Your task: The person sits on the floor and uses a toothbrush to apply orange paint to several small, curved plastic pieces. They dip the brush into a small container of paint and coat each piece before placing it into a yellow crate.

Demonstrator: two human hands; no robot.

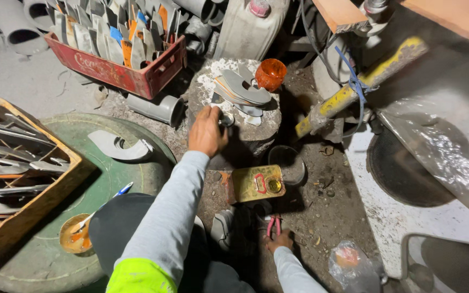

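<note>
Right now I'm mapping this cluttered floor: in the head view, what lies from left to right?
Wooden crate → small orange-filled dish → left hand → yellow tin can → right hand on red-handled pliers → crumpled plastic bag → dark round opening.

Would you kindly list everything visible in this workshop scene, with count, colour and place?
red crate: one, red, top left, full of grey cut pieces
wooden crate: one, brown, left edge
cut pipe pieces: several, grey, stacked on the stone block
stone block: one, grey, centre
orange cup: one, on the block
tin can: one, yellowish, on the ground
round lid: one, green, lower left
curved piece: one, grey, on the lid
pliers: one, red-handled
left hand: on the block
right hand: at the pliers
</note>
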